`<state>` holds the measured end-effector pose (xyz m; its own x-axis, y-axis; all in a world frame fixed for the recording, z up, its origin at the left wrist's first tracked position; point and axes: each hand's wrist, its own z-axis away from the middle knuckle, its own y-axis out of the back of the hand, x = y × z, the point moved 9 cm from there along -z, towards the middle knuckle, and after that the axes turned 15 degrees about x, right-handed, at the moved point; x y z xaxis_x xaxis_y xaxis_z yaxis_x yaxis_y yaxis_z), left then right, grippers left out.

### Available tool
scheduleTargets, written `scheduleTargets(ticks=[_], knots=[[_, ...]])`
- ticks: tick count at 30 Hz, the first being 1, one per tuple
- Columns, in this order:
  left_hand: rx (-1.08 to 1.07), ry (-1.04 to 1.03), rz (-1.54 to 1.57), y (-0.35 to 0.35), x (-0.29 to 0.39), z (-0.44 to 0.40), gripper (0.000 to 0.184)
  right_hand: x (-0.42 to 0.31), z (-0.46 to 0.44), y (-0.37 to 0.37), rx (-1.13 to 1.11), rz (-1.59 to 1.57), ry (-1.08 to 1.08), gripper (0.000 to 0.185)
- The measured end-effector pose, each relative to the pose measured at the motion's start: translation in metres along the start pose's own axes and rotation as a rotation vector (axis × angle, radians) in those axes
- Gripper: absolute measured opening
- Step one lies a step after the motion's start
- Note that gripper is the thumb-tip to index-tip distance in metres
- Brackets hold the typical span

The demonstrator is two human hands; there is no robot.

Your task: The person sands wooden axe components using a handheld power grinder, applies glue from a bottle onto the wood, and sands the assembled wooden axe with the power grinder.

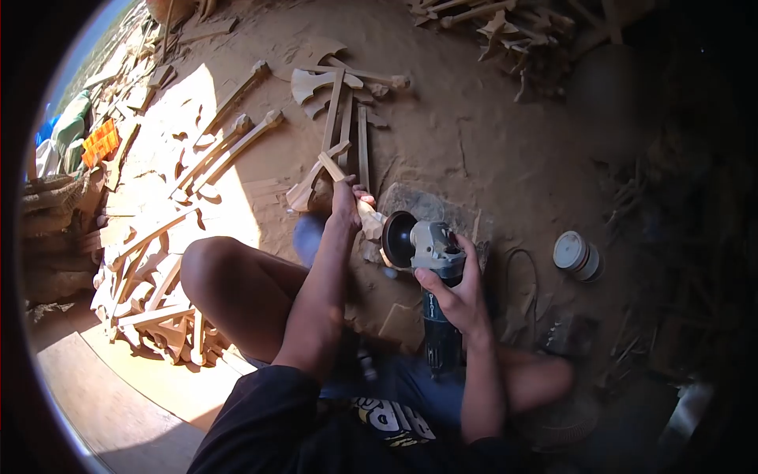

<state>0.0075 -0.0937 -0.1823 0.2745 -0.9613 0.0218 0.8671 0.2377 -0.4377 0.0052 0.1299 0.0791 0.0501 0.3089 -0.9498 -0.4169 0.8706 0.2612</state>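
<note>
My left hand point(350, 201) is closed around the handle of a carved wooden axe point(369, 220), whose pale handle end pokes out above the fist. The axe's head is partly hidden behind the round dark disc point(399, 238) of an angle grinder point(437, 251). Whether the disc touches the wood, I cannot tell. My right hand point(458, 292) grips the grinder by its body near the gear head, thumb across the near side. Beneath the disc and the wood is a flat stone-like block point(422, 204).
Several axe-shaped wooden pieces point(335, 83) lie on the dirt ahead. More wooden handles point(237, 150) and a sunlit heap of pieces point(162, 316) are on the left. A white-lidded container point(575, 253) stands right, near a dark cord point(527, 254). Wood scraps point(521, 35) are piled at the back.
</note>
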Motion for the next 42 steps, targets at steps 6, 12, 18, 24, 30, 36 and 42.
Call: scheduleTargets(ticks=[6,12,18,24,30,36,42], knots=[[-0.076,0.015,0.054,-0.008,0.006,0.012,0.029,0.018,-0.006,0.01,0.111,0.116,0.071,0.086],[-0.569,0.336,0.622,-0.034,-0.002,0.042,0.026,0.024,0.003,0.028,0.2,-0.059,0.048,0.081],[-0.653,0.311,0.406,-0.064,0.009,0.039,0.023,0.019,0.012,0.049,0.29,-0.109,0.087,0.075],[-0.068,-0.389,-0.115,-0.031,0.018,0.076,0.021,-0.001,0.021,0.061,0.37,-0.101,0.083,0.08],[0.08,-0.647,-0.499,-0.021,0.054,0.078,0.009,-0.004,0.027,0.062,0.349,-0.123,0.069,0.082],[-0.236,0.148,-0.176,-0.031,-0.013,0.033,0.032,-0.009,0.033,0.06,0.344,-0.036,0.139,0.085],[-0.305,0.269,0.131,-0.052,-0.036,0.064,0.036,-0.024,0.044,0.049,0.33,-0.002,0.175,0.087]])
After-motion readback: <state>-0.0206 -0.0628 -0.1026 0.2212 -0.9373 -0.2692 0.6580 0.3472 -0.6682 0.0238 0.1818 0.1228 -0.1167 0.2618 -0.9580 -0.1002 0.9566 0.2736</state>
